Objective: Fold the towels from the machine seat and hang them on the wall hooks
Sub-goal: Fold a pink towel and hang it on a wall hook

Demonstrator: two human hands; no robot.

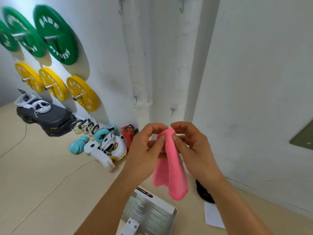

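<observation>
While the left hand (145,150) and right hand (191,148) each pinch its folded top in a narrow grip, the pink towel (171,168) hangs doubled, soft, bright and slightly blurred.

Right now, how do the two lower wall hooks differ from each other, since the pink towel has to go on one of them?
The left lower hook sits higher on the wall than the right lower hook. The left lower hook is mounted on the rounded white pipe casing; the right lower hook sits in the flat recess beside it, nearer above the pink towel. Both are small metal hooks, and both hang bare.
</observation>
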